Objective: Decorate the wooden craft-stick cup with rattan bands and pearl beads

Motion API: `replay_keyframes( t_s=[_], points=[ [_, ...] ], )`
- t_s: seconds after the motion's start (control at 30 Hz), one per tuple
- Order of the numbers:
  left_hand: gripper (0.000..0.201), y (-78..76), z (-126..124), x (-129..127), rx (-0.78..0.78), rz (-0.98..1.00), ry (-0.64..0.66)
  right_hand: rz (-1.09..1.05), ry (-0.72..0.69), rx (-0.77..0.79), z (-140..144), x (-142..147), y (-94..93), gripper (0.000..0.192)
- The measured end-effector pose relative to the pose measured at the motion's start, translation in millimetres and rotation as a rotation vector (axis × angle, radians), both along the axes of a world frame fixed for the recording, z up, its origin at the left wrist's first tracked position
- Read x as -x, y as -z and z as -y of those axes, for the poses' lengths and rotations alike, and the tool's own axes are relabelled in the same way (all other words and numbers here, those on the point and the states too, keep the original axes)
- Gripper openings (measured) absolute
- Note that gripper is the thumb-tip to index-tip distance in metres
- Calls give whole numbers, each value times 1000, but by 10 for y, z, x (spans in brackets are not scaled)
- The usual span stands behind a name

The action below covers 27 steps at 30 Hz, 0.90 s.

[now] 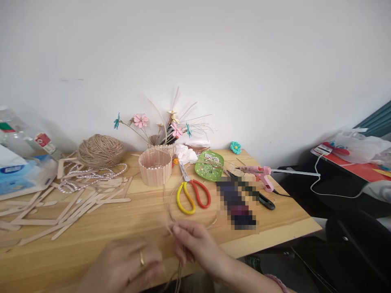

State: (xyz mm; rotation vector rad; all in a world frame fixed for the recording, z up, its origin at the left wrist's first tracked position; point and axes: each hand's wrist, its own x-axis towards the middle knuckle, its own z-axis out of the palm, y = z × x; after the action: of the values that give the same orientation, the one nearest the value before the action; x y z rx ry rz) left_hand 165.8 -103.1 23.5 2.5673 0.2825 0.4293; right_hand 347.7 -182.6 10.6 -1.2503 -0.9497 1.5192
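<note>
My right hand (195, 244) is closed in a pinch near the table's front edge, holding thin brown twine (179, 274). Strands of it hang below the fingers, and another part loops over the tabletop towards the scissors. A blurred pale end pokes out at the fingertips. Just to the left is my left hand (125, 262), with a gold-coloured ring, smeared by motion; whether its fingers hold anything cannot be made out. Beyond the hands lie scissors (190, 185) with one yellow and one red handle. A round cup (155, 167) made of wooden craft sticks stands behind them.
Loose craft sticks (76, 209), bead strings (91, 179) and a twine ball (100, 150) occupy the left. Stick-and-fabric flowers (141, 120) rise behind the cup. A green dish (209, 166), pink glue gun (265, 175) and a pixelated dark object (236, 205) lie to the right.
</note>
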Motion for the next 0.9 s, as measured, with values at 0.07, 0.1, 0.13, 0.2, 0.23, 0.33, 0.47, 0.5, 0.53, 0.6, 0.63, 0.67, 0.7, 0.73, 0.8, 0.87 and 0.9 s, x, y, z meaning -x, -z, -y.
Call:
replay_keyframes(
  t_s=[0.07, 0.1, 0.13, 0.2, 0.23, 0.33, 0.47, 0.5, 0.53, 0.6, 0.63, 0.67, 0.7, 0.73, 0.8, 0.87, 0.9],
  points=[
    [21, -16, -66, -30, 28, 61, -169, 98, -162, 20, 88, 21, -6, 56],
    [28, -20, -86, -53, 82, 53, -193, 138, -216, 34, 130, 33, -12, 55],
    [29, -21, -96, -82, 159, 10, -186, 170, -250, 47, 167, 44, -17, 54],
    [22, -23, -97, -149, 366, -133, -149, 197, -267, 57, 219, 51, -17, 53],
    [20, -25, -92, -182, 480, -200, -141, 192, -256, 51, 233, 46, -9, 53],
    [17, -29, -89, -256, 793, -269, -231, 126, -188, 33, 233, -3, 40, 53],
    [24, -23, -138, -296, 1025, -164, -284, 64, -131, 51, 168, -81, 107, 55],
    [24, -22, -154, -302, 1031, -145, -288, 49, -127, 55, 146, -91, 118, 56],
    [23, -23, -168, -308, 1027, -133, -294, 35, -124, 59, 127, -96, 125, 57],
    [23, -27, -188, -320, 1022, -127, -299, 26, -126, 67, 100, -92, 122, 57],
    [23, -30, -194, -325, 1027, -129, -304, 32, -128, 69, 97, -87, 111, 57],
    [22, -32, -198, -329, 1029, -130, -308, 43, -130, 69, 102, -82, 94, 55],
    [20, -32, -202, -331, 1022, -133, -314, 62, -134, 62, 114, -78, 74, 53],
    [19, -29, -208, -329, 1010, -137, -320, 91, -141, 50, 132, -78, 54, 51],
    [19, -11, -236, -317, 973, -136, -344, 212, -148, 1, 179, -86, 34, 44],
    [20, 33, -293, -299, 943, -131, -380, 389, -130, -78, 222, -107, 72, 30],
    [21, 65, -330, -291, 929, -137, -399, 447, -122, -99, 236, -121, 119, 23]
  ],
)
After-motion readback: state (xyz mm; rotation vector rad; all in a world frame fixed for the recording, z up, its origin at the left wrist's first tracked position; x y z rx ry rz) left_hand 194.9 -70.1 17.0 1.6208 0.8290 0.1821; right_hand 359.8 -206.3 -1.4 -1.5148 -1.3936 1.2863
